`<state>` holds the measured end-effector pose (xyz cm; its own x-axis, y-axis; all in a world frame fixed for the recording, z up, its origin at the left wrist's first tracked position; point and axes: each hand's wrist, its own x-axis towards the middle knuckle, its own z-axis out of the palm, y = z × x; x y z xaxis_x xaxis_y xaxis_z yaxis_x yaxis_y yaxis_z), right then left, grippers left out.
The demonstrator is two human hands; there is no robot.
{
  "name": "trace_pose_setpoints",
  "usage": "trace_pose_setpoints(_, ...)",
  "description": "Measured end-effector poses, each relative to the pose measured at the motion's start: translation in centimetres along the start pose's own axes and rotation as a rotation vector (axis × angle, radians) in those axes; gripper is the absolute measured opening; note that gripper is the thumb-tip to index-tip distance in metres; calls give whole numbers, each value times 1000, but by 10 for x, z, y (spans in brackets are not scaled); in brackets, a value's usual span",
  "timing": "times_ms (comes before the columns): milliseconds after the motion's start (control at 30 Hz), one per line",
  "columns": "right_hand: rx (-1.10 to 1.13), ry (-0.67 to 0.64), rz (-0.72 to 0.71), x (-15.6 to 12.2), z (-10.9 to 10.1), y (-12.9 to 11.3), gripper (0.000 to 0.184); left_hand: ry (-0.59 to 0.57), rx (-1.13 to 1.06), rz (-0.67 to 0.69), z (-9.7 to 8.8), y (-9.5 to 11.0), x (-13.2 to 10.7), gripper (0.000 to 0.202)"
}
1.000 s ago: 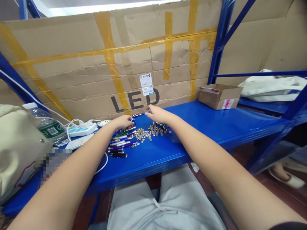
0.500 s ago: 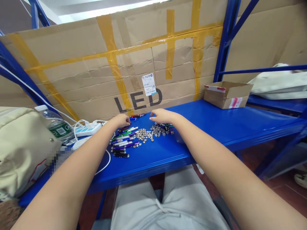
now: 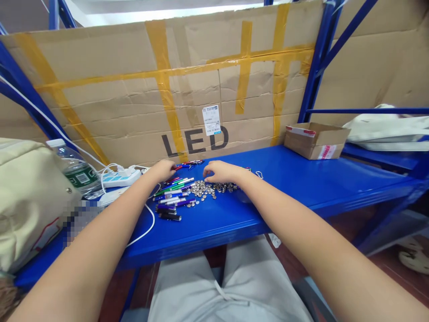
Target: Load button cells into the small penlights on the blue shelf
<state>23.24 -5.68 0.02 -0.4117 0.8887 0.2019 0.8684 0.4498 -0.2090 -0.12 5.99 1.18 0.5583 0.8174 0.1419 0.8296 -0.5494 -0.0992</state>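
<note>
While the left hand [image 3: 163,170] curls loosely beside slim metal pen-like tubes [image 3: 170,195], its grip unclear, the half-open right hand [image 3: 219,172] hovers over silver button cells [image 3: 203,189] on a blue steel shelf [image 3: 301,188].

Shiny metal discs [image 3: 203,190] on glossy painted steel shelf [image 3: 301,188].

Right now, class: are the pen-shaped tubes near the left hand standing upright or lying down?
Lying down: the pen-shaped tubes rest flat on their sides on the blue shelf, side by side, just below the left hand.
</note>
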Motion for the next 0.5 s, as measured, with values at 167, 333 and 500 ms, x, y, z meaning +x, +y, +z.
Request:
trace_pose_setpoints(167,-106,-2,-24,8,11,-12,22,172,-243,34,-14,22,-29,25)
trace_pose_setpoints(333,-104,0,4,11,15,-8,19,220,-422,123,-4,43,-47,22)
trace_pose_setpoints(500,-70,16,-72,12,18,-4,19,189,-479,118,4,42,-50,23)
